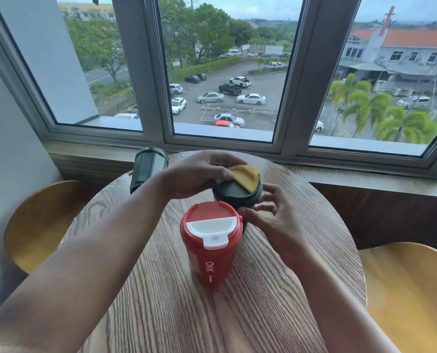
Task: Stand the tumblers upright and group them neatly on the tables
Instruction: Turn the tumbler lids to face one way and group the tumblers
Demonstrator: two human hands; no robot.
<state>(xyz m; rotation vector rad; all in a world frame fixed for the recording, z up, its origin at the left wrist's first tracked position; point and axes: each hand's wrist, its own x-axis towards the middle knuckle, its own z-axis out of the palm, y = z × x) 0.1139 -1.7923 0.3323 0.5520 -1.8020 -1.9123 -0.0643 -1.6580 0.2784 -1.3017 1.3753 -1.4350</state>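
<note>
A red tumbler (211, 247) with a white flip lid stands upright in the middle of the round wooden table (161, 301). Just behind it stands a dark green tumbler (231, 196) with a yellow lid flap. My left hand (194, 175) grips this green tumbler's lid from above, thumb at the yellow flap. My right hand (271, 217) has its fingertips on the green tumbler's right side, fingers curled. A second dark green tumbler (148, 171) stands at the table's far left edge, partly hidden by my left forearm.
Yellow wooden chairs sit to the left (39, 225) and right (411, 289) of the table. A wooden window ledge (365, 177) runs close behind the table, under a large window. A white wall (8, 149) is on the left.
</note>
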